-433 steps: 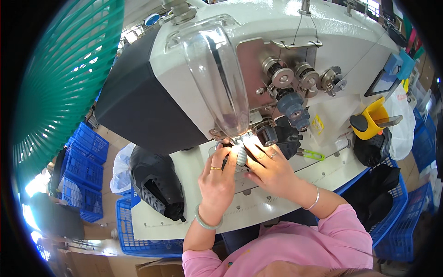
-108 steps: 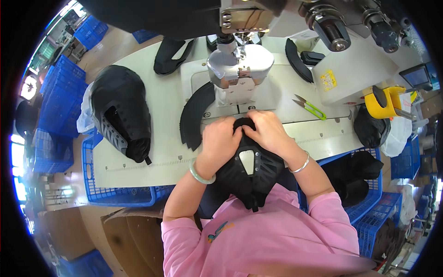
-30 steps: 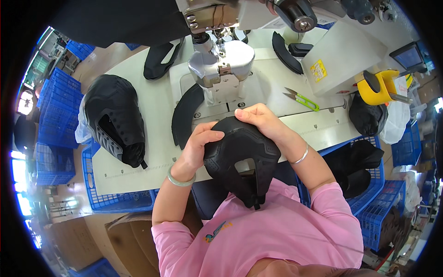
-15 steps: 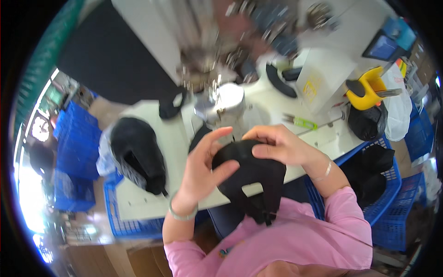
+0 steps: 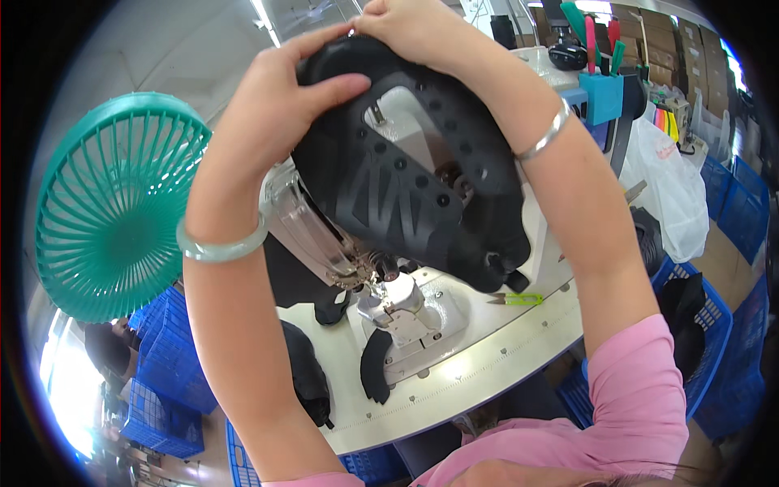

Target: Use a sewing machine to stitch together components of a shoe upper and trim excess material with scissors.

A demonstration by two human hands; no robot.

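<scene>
Raised in front of me is a black cap-like sewn piece, with a cut-out opening and rows of small round holes. My left hand grips its upper left edge, thumb on the near face and fingers behind. My right hand holds the top edge, its fingertips partly hidden at the picture's rim. Beneath the piece is a sewing machine, partly covered by it. A curved black fabric strip lies beside the machine. Another black sewn piece rests on the table, partly behind my left forearm.
Yellow-green thread snips lie on the white table. A green fan stands at the left. Blue crates are stacked below it. At the right are a blue tool holder, a white plastic bag and a blue basket.
Both hands have lifted the black cap-like piece from near my body up and away over the sewing machine. The view has tilted up, bringing the fan into sight.
</scene>
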